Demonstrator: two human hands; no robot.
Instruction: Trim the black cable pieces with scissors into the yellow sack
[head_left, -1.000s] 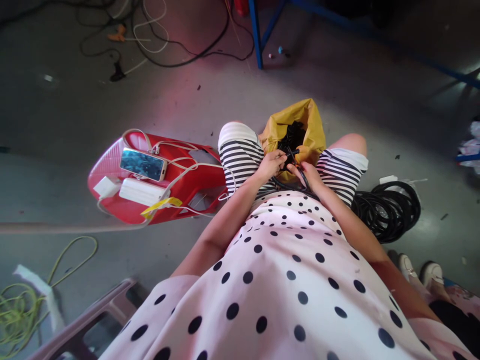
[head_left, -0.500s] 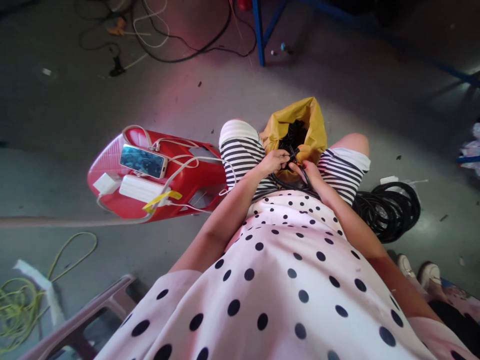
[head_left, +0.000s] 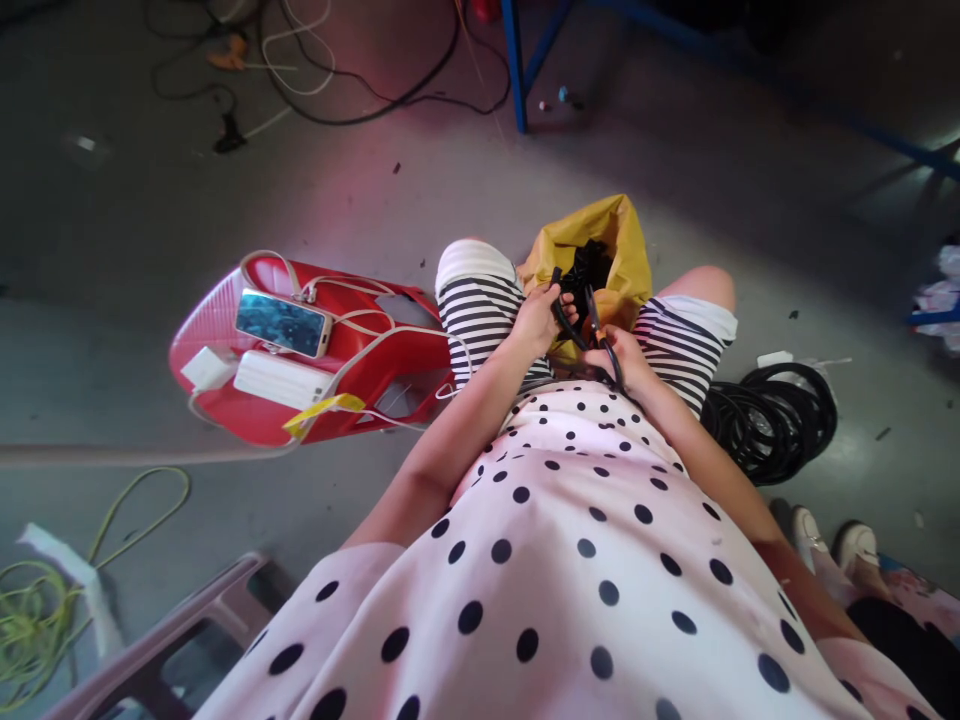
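Note:
My left hand [head_left: 538, 320] is closed around a short curved length of black cable [head_left: 562, 312], its end sticking up past the fingers. My right hand [head_left: 624, 358] grips a pair of scissors [head_left: 613, 362] by the dark handles, blades pointing away from me. The blades lie to the right of the cable, apart from it. Just beyond both hands, a yellow bag [head_left: 634, 255] stands with its mouth gaping between my knees. Dark pieces [head_left: 589, 268] show inside it, too jumbled to tell apart.
Coiled black cable [head_left: 776, 420] lies on the floor at right. A red stool [head_left: 360, 385] at left carries a phone [head_left: 281, 322], a white power strip [head_left: 279, 378] and a white adapter [head_left: 208, 368]. A blue frame leg [head_left: 516, 70] stands ahead. Someone's shoes [head_left: 857, 545] show at lower right.
My hands, close together before, have drawn apart. The left has lifted the cable end up and leftward. The scissors now show more clearly in my right hand, tilted upward.

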